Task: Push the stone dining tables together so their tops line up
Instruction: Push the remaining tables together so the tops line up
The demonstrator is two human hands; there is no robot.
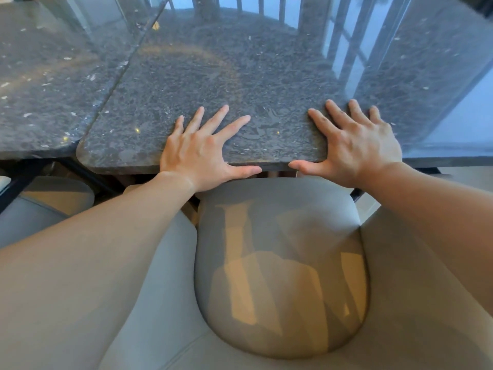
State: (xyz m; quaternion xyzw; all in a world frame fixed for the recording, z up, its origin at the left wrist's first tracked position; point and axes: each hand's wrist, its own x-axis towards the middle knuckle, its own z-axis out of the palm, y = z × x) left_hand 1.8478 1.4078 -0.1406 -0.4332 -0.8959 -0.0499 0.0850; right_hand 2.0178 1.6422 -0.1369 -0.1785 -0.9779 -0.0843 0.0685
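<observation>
Head view: left hand [198, 156] and right hand [354, 148] press flat, fingers spread, thumbs hooked along the near edge of the right stone surface [213, 76]; left stone surface [48, 89] seemingly abuts it, slightly offset.

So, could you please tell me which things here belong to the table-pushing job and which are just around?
Part of the job:
- middle table, with the left hand and right hand flat on its near edge
- left table, beside it across a narrow seam
- right table

Just around:
- grey chair under the near edge
- second chair at the left
</observation>
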